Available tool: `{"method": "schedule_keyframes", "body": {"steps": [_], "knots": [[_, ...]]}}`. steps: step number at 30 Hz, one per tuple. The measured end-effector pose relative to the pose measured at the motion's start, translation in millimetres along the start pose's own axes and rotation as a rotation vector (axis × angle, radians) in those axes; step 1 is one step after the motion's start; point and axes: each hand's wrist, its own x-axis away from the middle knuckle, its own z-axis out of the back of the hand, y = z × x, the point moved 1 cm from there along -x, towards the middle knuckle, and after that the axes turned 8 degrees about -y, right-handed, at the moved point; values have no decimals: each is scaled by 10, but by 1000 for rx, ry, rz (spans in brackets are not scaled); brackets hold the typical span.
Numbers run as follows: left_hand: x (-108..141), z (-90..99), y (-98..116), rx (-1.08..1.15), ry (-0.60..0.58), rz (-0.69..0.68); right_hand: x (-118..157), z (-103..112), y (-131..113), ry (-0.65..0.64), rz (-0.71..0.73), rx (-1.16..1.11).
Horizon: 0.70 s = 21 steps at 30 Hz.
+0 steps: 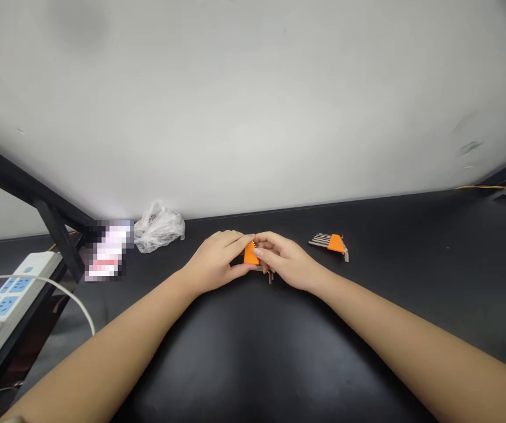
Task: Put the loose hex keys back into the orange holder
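Observation:
Both hands meet near the middle of the black table (253, 352) around a hex key set in an orange holder (250, 254). My left hand (215, 261) grips the holder from the left, thumb under it and fingers over it. My right hand (286, 258) pinches it from the right, and short metal key ends stick out below my fingers. A second hex key set (331, 243), orange holder with several silver keys fanned to the left, lies flat on the table just right of my right hand.
A crumpled clear plastic bag (159, 228) lies by the white wall at the back left, next to a blurred-out item (107, 249). A white power strip (6, 294) with a white cable sits at the far left, beyond a black frame bar (59, 235).

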Motion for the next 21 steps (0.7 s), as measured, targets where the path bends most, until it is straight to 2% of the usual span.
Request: {"method": "schedule_keyframes", "body": {"steps": [5,9,14,18,21], "knots": [[-17,13,53,32,-24,7,-7,53,-42,-38,-39,-60],[-20,44,46,37,-48,12,-12,123,-47,-125,-59,-78],[-2,63,-25,-1,-45,45,1,203,-27,-122,-102,-180],[1,56,-23,-16,-60,55,18,210,-49,-164,-113,-124],[-2,52,-7,-15,-67,51,30,199,-67,-146,-117,-44]]}}
